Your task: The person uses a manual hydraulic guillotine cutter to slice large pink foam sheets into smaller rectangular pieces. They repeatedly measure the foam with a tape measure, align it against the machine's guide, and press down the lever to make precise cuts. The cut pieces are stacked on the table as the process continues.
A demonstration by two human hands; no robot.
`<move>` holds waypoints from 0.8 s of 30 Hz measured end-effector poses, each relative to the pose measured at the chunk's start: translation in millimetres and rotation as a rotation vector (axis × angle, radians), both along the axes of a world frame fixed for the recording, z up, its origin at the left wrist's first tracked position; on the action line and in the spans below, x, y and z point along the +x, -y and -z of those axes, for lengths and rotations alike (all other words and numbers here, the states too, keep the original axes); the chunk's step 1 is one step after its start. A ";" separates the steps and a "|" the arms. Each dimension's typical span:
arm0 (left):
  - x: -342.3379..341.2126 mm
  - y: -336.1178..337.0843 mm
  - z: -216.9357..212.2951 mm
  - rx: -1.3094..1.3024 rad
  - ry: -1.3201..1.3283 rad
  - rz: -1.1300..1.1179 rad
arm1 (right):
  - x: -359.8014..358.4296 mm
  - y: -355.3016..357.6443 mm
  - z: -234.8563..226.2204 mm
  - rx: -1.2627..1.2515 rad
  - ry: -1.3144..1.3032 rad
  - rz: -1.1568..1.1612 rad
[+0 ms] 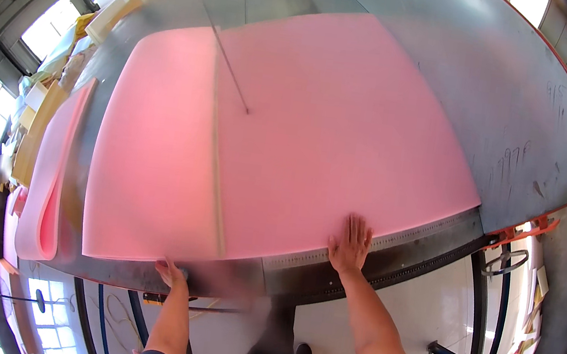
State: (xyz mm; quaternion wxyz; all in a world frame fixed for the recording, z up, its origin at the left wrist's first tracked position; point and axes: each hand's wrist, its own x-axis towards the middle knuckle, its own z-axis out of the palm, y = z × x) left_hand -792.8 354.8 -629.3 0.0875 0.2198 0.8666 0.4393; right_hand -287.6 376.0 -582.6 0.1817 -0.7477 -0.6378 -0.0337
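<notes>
A large pink foam sheet [333, 126] lies flat on a grey metal table. Over its left part rests a second pink foam layer [152, 138], whose pale right edge runs from back to front. My right hand [351, 245] is laid on the large sheet near its front edge, palm down with fingers stretched out. At the front edge of the left layer is my left hand [172, 274]. Its fingers reach forward against the foam's lower rim, apparently without gripping it, though they are partly hard to make out.
A ruler strip [419, 232] runs along the front of the metal table [518, 136]. A thin rod [232, 70] slants down over the foam. At the left hangs a folded pink foam piece [52, 197], with stacked foam offcuts [43, 127] beyond. A handwheel [505, 262] sits at the right.
</notes>
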 end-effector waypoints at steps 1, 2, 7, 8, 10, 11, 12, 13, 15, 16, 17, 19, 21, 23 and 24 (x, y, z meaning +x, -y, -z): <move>1.5 -2.3 5.4 0.017 -0.023 -0.014 | 4.4 -0.5 1.1 0.001 -0.004 0.001; 2.5 -4.5 11.2 0.034 -0.046 -0.026 | 8.7 -0.9 2.6 0.003 -0.008 0.003; 9.2 -9.4 33.4 0.100 -0.089 -0.006 | 32.6 -4.0 12.7 0.002 -0.012 0.014; 10.7 -11.6 37.1 0.090 -0.104 -0.006 | 37.0 -4.7 14.5 0.003 -0.026 0.017; 18.4 -15.8 39.4 0.113 -0.125 0.064 | 47.0 -3.8 20.3 0.008 -0.041 0.027; 21.0 -17.0 39.9 0.124 -0.135 0.098 | 52.0 -3.5 24.4 0.012 -0.044 0.030; 21.7 -16.9 39.5 0.093 -0.116 0.122 | 57.4 -4.3 27.8 0.018 -0.050 0.031; 21.4 -16.3 38.5 0.060 -0.097 0.143 | 62.2 -5.9 31.5 0.021 -0.058 0.026; 25.3 -13.3 34.4 0.021 -0.071 0.106 | 65.5 -8.7 36.8 0.022 -0.075 0.013; 40.7 -24.3 33.6 0.009 -0.052 0.078 | 74.4 -6.5 40.9 0.012 -0.070 0.031; 54.1 -30.7 35.4 -0.004 -0.033 0.047 | 82.8 -5.4 45.1 0.001 -0.065 0.047; 39.6 -32.6 52.9 -0.076 -0.241 0.199 | 88.9 -5.9 40.1 -0.006 -0.069 0.052; 13.7 -27.1 70.5 -0.077 -0.413 0.301 | 94.9 -6.1 45.8 0.016 -0.091 0.040; 0.8 -22.6 74.5 0.022 -0.399 0.361 | 98.4 -9.8 52.2 0.034 -0.108 0.030; 3.3 -18.8 72.1 0.084 -0.321 0.378 | 102.0 -12.2 53.7 0.045 -0.112 0.027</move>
